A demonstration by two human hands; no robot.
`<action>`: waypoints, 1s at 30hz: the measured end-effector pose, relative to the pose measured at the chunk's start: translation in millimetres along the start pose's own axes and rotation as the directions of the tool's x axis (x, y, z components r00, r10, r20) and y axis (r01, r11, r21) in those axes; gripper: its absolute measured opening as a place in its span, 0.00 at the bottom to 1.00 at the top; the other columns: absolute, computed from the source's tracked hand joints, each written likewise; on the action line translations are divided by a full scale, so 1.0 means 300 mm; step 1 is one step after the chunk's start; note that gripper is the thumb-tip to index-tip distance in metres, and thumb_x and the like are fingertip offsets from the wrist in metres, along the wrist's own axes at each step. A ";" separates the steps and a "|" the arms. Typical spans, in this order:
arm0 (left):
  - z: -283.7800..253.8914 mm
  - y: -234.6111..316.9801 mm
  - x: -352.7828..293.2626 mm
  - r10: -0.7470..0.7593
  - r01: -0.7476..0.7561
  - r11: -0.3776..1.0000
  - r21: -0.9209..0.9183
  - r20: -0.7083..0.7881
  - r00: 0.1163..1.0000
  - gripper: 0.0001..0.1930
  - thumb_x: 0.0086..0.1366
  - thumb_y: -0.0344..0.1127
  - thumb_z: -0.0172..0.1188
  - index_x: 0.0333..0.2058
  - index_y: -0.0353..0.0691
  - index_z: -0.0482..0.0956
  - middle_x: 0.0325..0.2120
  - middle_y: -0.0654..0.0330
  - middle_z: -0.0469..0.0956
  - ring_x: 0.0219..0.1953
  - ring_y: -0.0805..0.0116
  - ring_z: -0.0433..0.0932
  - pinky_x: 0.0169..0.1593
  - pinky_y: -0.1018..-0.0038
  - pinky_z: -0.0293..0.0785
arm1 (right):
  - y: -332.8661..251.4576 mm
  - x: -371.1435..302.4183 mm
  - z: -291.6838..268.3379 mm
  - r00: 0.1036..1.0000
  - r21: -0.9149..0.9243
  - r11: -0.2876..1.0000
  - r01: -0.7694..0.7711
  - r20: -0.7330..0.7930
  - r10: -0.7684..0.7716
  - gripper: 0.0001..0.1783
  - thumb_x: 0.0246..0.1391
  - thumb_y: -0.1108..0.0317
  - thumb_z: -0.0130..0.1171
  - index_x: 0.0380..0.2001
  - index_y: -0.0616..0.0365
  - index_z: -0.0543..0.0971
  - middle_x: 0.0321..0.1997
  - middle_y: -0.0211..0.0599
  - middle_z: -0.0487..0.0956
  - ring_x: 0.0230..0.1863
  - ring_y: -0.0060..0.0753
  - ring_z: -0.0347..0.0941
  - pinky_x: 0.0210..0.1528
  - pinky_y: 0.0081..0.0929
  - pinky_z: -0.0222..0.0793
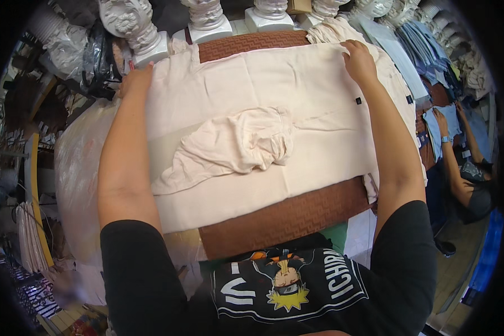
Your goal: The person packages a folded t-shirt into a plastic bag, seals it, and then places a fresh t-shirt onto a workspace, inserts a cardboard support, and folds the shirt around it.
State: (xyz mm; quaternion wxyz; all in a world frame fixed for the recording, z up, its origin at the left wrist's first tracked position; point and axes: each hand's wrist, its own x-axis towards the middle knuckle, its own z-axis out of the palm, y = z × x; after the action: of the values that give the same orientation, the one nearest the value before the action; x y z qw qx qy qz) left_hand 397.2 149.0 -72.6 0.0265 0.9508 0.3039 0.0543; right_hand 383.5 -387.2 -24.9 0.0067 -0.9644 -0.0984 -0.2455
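Observation:
A cream garment (207, 89) is spread wide in front of me, a crumpled sleeve-like piece (235, 143) lying across its middle. At the far left corner, my left hand (135, 83) is closed on the garment's edge; part of its fingers is hidden. Over at the far right edge, my right hand (360, 63) rests on the cloth, fingers stretched out and thumb apart. A small black tag (359, 101) shows beside my right forearm. Beneath the garment lies a brown patterned cloth (280, 215), visible at the near and far sides.
White ornate pedestals (207, 22) line the far side. Clear plastic sheeting (81, 168) covers something at left, near a yellow-edged upright (36, 196). Folded blue clothes (425, 53) are stacked at far right. Another person's hand (442, 124) handles light-blue cloth (456, 120) there.

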 end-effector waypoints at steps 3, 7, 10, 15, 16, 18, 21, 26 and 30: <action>-0.022 0.009 0.003 0.110 -0.104 0.994 -0.042 0.179 0.978 0.41 0.55 0.66 0.48 0.51 0.29 0.69 0.51 0.41 0.69 0.54 0.50 0.69 0.55 0.61 0.64 | 0.043 0.072 0.074 0.993 -0.099 0.989 0.114 -0.027 -0.117 0.15 0.53 0.69 0.50 0.44 0.53 0.76 0.49 0.35 0.75 0.55 0.40 0.66 0.52 0.36 0.67; 0.015 -0.009 0.047 0.219 -0.069 0.878 -0.474 0.269 0.938 0.34 0.54 0.56 0.57 0.49 0.31 0.71 0.45 0.47 0.75 0.48 0.55 0.74 0.52 0.62 0.68 | 0.041 0.119 0.120 0.973 -0.149 0.962 0.229 0.069 -0.221 0.14 0.50 0.68 0.50 0.42 0.53 0.76 0.41 0.38 0.78 0.47 0.45 0.72 0.47 0.38 0.69; -0.018 0.022 0.034 0.226 0.450 0.330 -0.830 0.532 0.816 0.24 0.51 0.49 0.62 0.41 0.36 0.76 0.38 0.54 0.79 0.41 0.59 0.78 0.48 0.60 0.72 | 0.050 0.111 0.082 0.973 -0.169 0.963 0.211 0.134 -0.189 0.11 0.48 0.69 0.52 0.37 0.54 0.78 0.38 0.38 0.79 0.42 0.45 0.72 0.45 0.38 0.69; -0.065 0.022 0.021 0.379 0.749 0.075 -0.658 0.714 0.589 0.23 0.52 0.49 0.64 0.40 0.36 0.77 0.35 0.56 0.80 0.35 0.60 0.80 0.46 0.61 0.75 | 0.071 0.110 0.066 0.988 -0.136 0.987 0.088 0.137 -0.069 0.10 0.48 0.67 0.54 0.34 0.54 0.79 0.36 0.40 0.79 0.42 0.47 0.72 0.44 0.39 0.69; -0.048 0.026 0.030 0.343 0.718 0.116 -0.686 0.706 0.619 0.23 0.52 0.48 0.64 0.40 0.36 0.77 0.36 0.55 0.80 0.36 0.60 0.80 0.46 0.62 0.75 | 0.075 0.109 0.065 0.991 -0.117 0.992 0.052 0.132 -0.036 0.10 0.48 0.66 0.55 0.34 0.54 0.79 0.35 0.41 0.79 0.41 0.48 0.73 0.44 0.39 0.69; -0.015 0.034 0.046 0.275 0.651 0.199 -0.733 0.679 0.680 0.23 0.52 0.47 0.64 0.40 0.35 0.77 0.38 0.53 0.79 0.39 0.60 0.79 0.47 0.64 0.74 | 0.075 0.116 0.061 0.989 -0.054 0.998 -0.009 0.149 0.017 0.11 0.49 0.64 0.54 0.35 0.55 0.79 0.35 0.44 0.79 0.40 0.49 0.74 0.43 0.40 0.69; 0.020 0.064 0.090 0.120 0.156 0.623 -0.766 0.290 0.949 0.22 0.56 0.46 0.61 0.43 0.37 0.76 0.41 0.53 0.78 0.41 0.59 0.77 0.49 0.56 0.72 | 0.074 0.105 0.047 0.991 0.023 0.999 -0.035 0.129 0.032 0.12 0.51 0.63 0.54 0.37 0.55 0.79 0.35 0.47 0.79 0.38 0.50 0.75 0.42 0.39 0.69; -0.020 0.115 0.136 0.064 0.432 0.332 -0.838 0.477 0.877 0.21 0.56 0.44 0.60 0.43 0.34 0.74 0.41 0.51 0.77 0.42 0.57 0.77 0.49 0.58 0.72 | 0.056 0.073 0.038 0.986 0.044 0.996 -0.075 0.151 0.068 0.13 0.51 0.63 0.54 0.38 0.55 0.78 0.36 0.48 0.79 0.38 0.50 0.75 0.42 0.38 0.69; -0.033 0.114 0.110 0.264 0.727 -0.140 -0.672 0.683 0.682 0.15 0.55 0.37 0.60 0.38 0.35 0.76 0.42 0.53 0.77 0.46 0.55 0.75 0.50 0.65 0.71 | 0.061 0.056 0.040 0.987 0.065 0.996 -0.066 0.150 0.056 0.12 0.51 0.63 0.54 0.38 0.55 0.78 0.35 0.48 0.79 0.38 0.50 0.75 0.41 0.39 0.69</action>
State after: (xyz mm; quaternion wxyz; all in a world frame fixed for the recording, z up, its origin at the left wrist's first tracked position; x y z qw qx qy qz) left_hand 442.5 140.4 -57.0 0.8201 0.4690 0.3183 -0.0789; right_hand 407.3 -401.3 -26.8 0.0404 -0.9817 -0.0776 -0.1692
